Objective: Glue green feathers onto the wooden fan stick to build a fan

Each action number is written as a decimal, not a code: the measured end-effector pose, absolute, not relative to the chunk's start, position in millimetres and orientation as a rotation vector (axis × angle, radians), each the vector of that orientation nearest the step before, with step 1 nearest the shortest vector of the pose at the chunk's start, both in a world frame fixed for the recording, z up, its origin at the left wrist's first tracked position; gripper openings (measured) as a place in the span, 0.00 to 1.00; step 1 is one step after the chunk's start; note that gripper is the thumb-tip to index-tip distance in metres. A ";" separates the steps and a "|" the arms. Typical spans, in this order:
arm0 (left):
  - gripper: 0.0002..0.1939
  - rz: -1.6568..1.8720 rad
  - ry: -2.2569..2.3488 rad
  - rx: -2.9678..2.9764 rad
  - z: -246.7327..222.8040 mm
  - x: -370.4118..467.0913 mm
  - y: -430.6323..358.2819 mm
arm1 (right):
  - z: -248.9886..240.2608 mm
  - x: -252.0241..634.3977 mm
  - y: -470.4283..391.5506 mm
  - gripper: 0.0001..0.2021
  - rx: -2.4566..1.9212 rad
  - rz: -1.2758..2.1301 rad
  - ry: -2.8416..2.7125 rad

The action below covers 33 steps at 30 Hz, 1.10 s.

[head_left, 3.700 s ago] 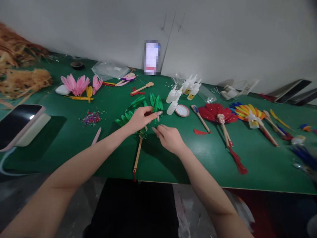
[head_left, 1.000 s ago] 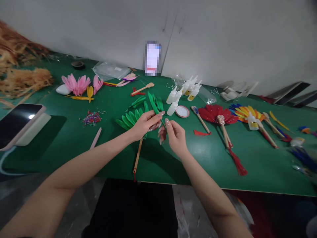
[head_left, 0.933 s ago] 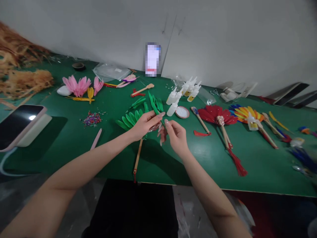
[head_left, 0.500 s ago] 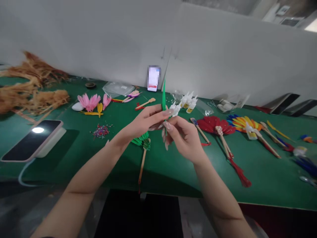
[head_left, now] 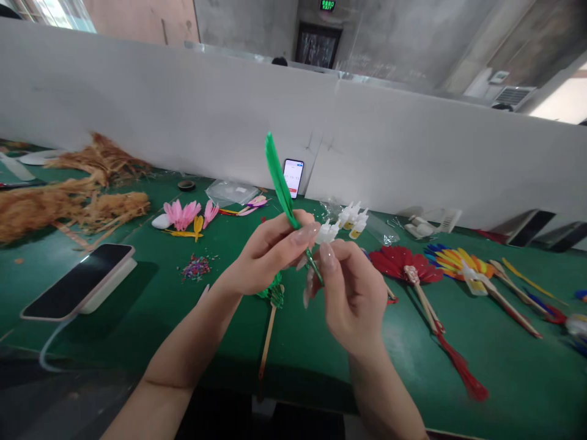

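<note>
A long green feather (head_left: 279,177) is held up between both hands over the table, its tip pointing up and to the left. My left hand (head_left: 275,247) is closed, pinching the feather's lower part between thumb and fingers. Lower down, my right hand (head_left: 353,287) grips the quill end with thumb and fingertips. Beneath my left hand lies a green feather fan with a wooden handle (head_left: 268,342), its head partly hidden by the hand. Just behind the hands are several small white-capped glue bottles (head_left: 351,217).
On the green table (head_left: 160,342), a phone on a white block (head_left: 82,281) and tan fibre bundles (head_left: 110,162) lie left. Pink feathers (head_left: 182,214) and coloured bits (head_left: 195,267) are nearer. Red (head_left: 408,266) and yellow-blue (head_left: 463,260) feather fans lie right. A lit phone (head_left: 293,177) leans on the partition.
The feather has tilted from nearly edge-on and upright to leaning left, showing its broad side. My right hand has moved slightly right and down. The view has tipped upward.
</note>
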<state>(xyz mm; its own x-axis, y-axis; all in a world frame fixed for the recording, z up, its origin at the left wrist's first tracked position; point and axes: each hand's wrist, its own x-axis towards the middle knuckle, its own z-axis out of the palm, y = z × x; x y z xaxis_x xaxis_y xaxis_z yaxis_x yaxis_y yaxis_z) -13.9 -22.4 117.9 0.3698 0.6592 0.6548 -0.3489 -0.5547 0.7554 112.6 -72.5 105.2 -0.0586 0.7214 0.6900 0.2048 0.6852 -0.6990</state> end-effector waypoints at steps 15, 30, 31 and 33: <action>0.16 1.421 0.307 1.766 117.5 -3.5 -27.4 | 104.4 124.9 -73.4 0.06 -0.870 -0.043 -1.609; 0.13 1.226 0.499 2.021 125.5 -15.7 -22.3 | 120.9 145.0 -73.6 0.04 -0.939 0.800 -1.729; 0.13 1.207 0.491 2.046 126.3 -16.1 -22.2 | 121.6 144.8 -73.9 0.05 -0.934 0.774 -1.752; 0.13 1.163 0.469 2.084 127.4 -16.7 -22.2 | 122.6 145.5 -74.9 0.06 -0.930 0.710 -1.820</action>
